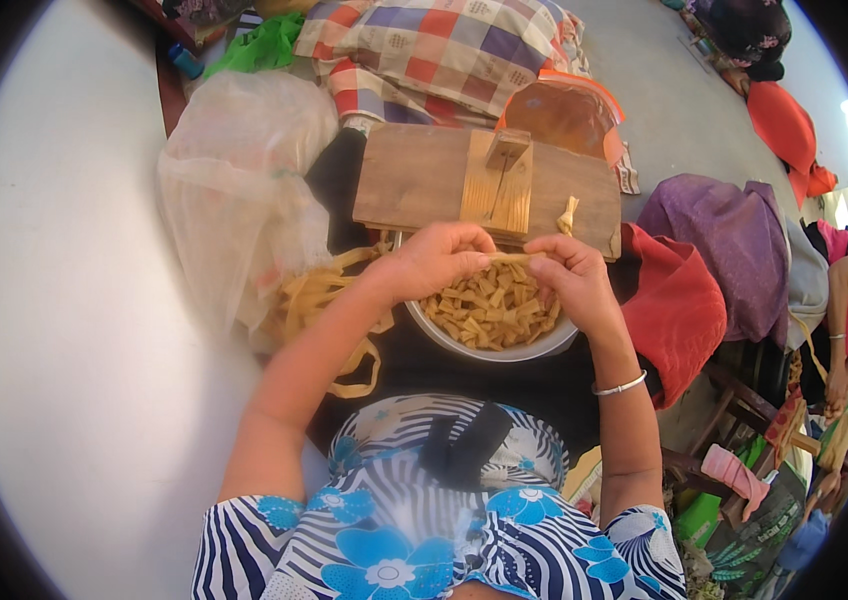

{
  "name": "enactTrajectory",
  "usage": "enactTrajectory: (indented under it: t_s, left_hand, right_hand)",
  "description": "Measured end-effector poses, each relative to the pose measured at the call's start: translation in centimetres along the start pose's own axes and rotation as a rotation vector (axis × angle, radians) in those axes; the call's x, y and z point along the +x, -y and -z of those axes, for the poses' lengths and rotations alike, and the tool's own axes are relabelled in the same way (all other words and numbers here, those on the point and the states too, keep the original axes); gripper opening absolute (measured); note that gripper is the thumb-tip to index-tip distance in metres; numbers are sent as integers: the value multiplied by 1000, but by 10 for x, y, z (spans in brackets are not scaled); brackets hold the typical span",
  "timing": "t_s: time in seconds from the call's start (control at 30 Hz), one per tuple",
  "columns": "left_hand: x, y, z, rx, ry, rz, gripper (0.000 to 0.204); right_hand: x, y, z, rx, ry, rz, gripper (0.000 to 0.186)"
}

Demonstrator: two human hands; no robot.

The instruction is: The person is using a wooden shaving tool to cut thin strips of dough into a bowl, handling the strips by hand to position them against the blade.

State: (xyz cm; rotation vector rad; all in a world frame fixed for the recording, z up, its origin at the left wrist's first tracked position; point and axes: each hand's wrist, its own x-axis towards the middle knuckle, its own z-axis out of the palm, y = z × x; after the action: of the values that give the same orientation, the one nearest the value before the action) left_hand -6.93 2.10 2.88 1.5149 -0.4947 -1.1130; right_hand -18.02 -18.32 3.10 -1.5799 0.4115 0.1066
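Note:
My left hand [436, 260] and my right hand [578, 282] face each other above a white bowl [516, 354]. Between their pinched fingertips a tan flat strip [511, 258] is stretched level. Many short tan folded pieces [492, 312] fill the bowl below. Just beyond my fingers lies a wooden board [409, 172] with a paler wooden panel and an upright block [509, 147] on it. One knotted tan piece [568, 215] rests at the board's right side. Long tan strips [312, 298] hang in loops beside my left forearm.
A white translucent plastic bag [244, 150] stands at the left by a pale wall. Behind the board are a checked cloth bundle [444, 45] and an orange-rimmed container [564, 115]. Red cloth [679, 310] and a purple covering [724, 245] are at the right. Another person's arm [844, 300] shows far right.

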Motion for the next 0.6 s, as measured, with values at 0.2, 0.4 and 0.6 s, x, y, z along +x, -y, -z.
enactTrajectory:
  t_s: [0.2, 0.4, 0.6]
  left_hand:
    - [24, -3, 28, 272, -131, -126, 15]
    - [49, -6, 41, 385, -249, -113, 19]
    - [62, 9, 42, 765, -476, -177, 26]
  right_hand:
    - [38, -1, -6, -56, -96, 120, 11]
    - [68, -15, -9, -149, -183, 221, 13]
    - [80, -27, -13, -646, -316, 523, 9]
